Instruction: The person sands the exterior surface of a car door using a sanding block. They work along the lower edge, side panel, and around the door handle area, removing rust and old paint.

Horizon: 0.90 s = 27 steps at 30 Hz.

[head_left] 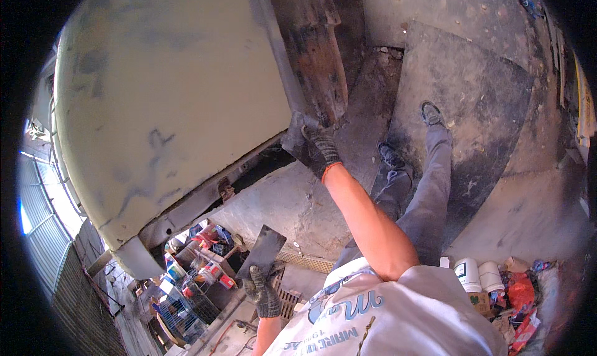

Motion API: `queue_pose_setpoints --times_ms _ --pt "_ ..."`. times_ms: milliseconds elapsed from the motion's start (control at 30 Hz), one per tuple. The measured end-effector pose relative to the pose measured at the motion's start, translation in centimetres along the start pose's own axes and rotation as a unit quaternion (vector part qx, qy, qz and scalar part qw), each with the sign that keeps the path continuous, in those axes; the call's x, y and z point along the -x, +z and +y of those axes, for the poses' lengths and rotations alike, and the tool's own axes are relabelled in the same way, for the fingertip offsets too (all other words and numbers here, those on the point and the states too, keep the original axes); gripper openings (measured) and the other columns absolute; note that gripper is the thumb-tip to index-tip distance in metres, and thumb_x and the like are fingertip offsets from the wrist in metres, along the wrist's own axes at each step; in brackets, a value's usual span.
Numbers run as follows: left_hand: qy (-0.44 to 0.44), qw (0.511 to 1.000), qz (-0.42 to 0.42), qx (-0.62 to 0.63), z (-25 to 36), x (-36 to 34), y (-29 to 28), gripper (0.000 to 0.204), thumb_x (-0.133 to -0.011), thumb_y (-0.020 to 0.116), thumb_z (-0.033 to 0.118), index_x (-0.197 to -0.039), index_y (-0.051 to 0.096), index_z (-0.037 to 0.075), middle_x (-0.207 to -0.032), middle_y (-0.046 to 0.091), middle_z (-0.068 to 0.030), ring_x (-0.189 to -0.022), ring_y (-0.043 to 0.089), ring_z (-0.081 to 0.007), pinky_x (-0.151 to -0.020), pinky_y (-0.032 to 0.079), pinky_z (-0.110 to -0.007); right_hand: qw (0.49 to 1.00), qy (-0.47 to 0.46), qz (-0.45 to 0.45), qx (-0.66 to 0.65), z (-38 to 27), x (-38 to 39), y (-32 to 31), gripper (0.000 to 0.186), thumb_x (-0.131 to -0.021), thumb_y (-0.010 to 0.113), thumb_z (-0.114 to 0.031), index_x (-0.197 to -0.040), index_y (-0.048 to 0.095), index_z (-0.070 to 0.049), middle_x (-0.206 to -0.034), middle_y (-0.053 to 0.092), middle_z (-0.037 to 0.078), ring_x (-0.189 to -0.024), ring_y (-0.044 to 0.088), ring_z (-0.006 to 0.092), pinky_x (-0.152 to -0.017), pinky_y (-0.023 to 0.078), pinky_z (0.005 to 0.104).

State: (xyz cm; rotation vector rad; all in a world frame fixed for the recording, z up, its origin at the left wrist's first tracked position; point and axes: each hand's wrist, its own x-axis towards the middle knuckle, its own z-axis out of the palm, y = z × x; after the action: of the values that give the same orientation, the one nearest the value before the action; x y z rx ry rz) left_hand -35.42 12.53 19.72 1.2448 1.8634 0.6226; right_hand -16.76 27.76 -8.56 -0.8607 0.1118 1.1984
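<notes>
My left hand [261, 292], in a grey knit glove, grips the lower end of a dark rectangular flat piece [264, 250] below a large cream-painted panel [168, 94]. My right hand [320, 147], also gloved, with an orange cuff, has its fingers curled on a dark grey corner piece [293, 138] at the panel's lower right corner. Just above it is a long, rusty, stained metal section [317, 57]. A narrow grey strip [174, 219] with holes runs under the cream panel's lower edge, beside a dark gap.
My trousered legs and shoes [433, 132] are on a worn, dark sheet [472, 107] at right. Cluttered crates and containers [205, 262] lie below the panel. White buckets [472, 275] and red plastic scraps [521, 294] sit at lower right. Corrugated sheeting [43, 206] stands at far left.
</notes>
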Motion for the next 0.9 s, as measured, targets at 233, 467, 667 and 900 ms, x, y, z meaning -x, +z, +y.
queue_pose_setpoints --times_ms 233,467,667,900 --pt "-0.032 0.998 -0.045 -0.006 -0.2 -0.3 0.2 0.041 -0.098 0.058 0.035 -0.129 0.053 0.008 -0.111 0.067 -0.0106 -0.085 0.070 -0.0236 -0.067 0.061 -0.037 0.841 -0.014 -0.050 0.539 -2.0 -1.4 0.8 0.050 -0.088 0.057 -0.025 -0.131 0.053 -0.001 -0.132 0.053 0.028 -0.122 0.053 0.0353 -0.103 0.041 0.0383" --pt "-0.047 0.997 -0.053 -0.004 0.8 -0.9 1.2 0.042 -0.098 0.058 0.035 -0.130 0.052 0.009 -0.110 0.067 -0.0106 -0.084 0.070 -0.0247 -0.068 0.061 -0.038 0.968 -0.014 0.106 0.226 -0.8 -0.7 1.0 0.052 -0.097 0.047 -0.030 -0.137 0.045 0.002 -0.142 0.045 0.027 -0.133 0.044 0.0339 -0.111 0.033 0.0379" --pt "-0.059 0.995 -0.081 -0.008 1.3 -0.9 2.2 0.042 -0.098 0.058 0.034 -0.128 0.053 0.006 -0.110 0.067 -0.0108 -0.083 0.070 -0.0249 -0.068 0.060 -0.039 0.964 0.096 0.070 0.240 -6.7 -3.8 2.9 0.046 -0.097 0.050 -0.028 -0.134 0.052 -0.001 -0.128 0.058 0.023 -0.119 0.055 0.0300 -0.099 0.042 0.0387" --pt "-0.054 0.994 -0.092 -0.025 3.0 -0.2 4.5 0.041 -0.097 0.060 0.035 -0.125 0.057 0.005 -0.117 0.064 -0.0091 -0.097 0.065 -0.0223 -0.077 0.058 -0.039 0.990 0.021 0.137 -0.004 -6.0 -2.4 2.2 0.048 -0.100 0.051 -0.026 -0.141 0.041 -0.004 -0.137 0.050 0.016 -0.126 0.048 0.0290 -0.101 0.042 0.0374"
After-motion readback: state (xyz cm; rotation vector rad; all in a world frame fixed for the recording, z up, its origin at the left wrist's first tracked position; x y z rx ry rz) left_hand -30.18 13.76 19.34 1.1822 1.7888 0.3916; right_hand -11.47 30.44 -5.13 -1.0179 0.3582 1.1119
